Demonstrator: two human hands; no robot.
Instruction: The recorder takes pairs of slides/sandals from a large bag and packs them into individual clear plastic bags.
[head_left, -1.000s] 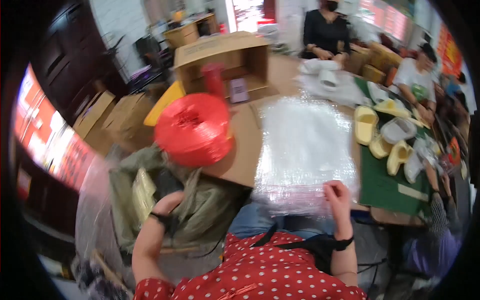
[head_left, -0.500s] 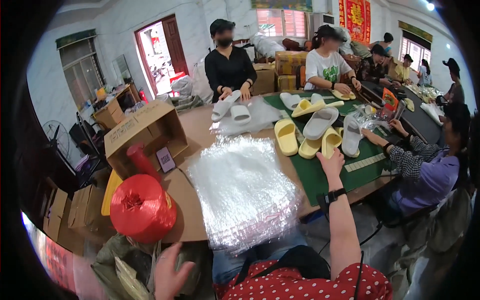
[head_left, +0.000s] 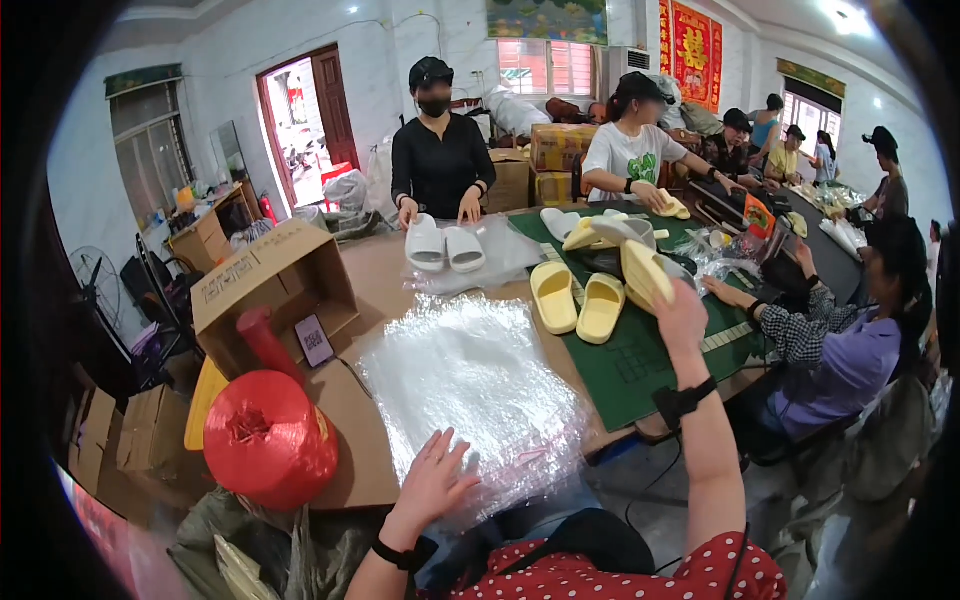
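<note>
My right hand [head_left: 683, 318] grips a yellow slipper [head_left: 643, 268], raised at a tilt above the green mat [head_left: 622, 372]. Part of a grey slipper shows behind it. Fingers spread, my left hand [head_left: 437, 475] lies over the near part of a stack of clear plastic bags [head_left: 465, 370] and holds nothing. Two more yellow slippers, one on the left [head_left: 553, 297] and one on the right [head_left: 601, 308], rest side by side on the mat. Behind them, yellow and grey slippers are heaped, partly hidden by the raised one.
A red twine roll [head_left: 270, 440] and an open carton [head_left: 275, 275] stand at the left. Across the table, a person in black touches a pair of white slippers [head_left: 427, 245] on clear plastic. Another person [head_left: 845, 345] sits at the right, hands near plastic packaging.
My right hand has lifted a yellow slipper off the mat. My left hand has come up onto the bags. Across the table, the white slippers have been set down side by side.
</note>
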